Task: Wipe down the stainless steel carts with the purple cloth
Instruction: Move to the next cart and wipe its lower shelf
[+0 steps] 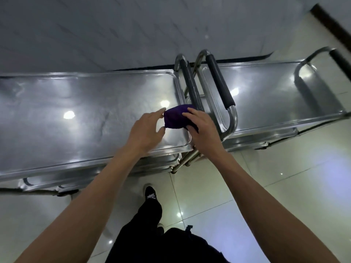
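A folded purple cloth (pixel 175 116) is held just above the right end of the left stainless steel cart (pixel 76 114). My right hand (pixel 201 128) grips the cloth's right side, with fingers over its top and thumb under it. My left hand (pixel 146 130) pinches the cloth's left edge between fingertips and thumb. A second stainless steel cart (pixel 275 99) stands directly to the right, its top tray bare.
Two padded handles (pixel 220 82) of the carts meet in the gap between them. A third handle (pixel 340 59) sits at the far right. Behind the carts is a grey wall. Glossy floor tiles (pixel 266 186) lie in front, where my leg and shoe (pixel 151 194) stand.
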